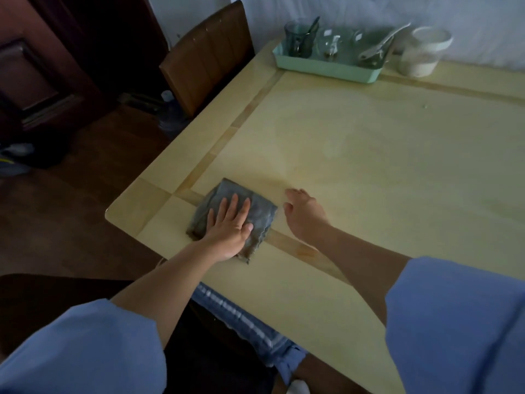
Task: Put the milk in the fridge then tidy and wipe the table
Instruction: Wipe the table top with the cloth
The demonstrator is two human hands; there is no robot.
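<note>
On the table (369, 166) — left hand (230, 227) flat on the grey cloth (262, 210), right hand (302, 213) slack and empty just beside.

The left hand (228, 227) covers the middle of the grey cloth (262, 213) it presses. Just right of it, fingertips of the right hand (305, 210) blur. Far beyond, what the glasses (329, 44) on the green tray (324, 66) hold is unclear.
</note>
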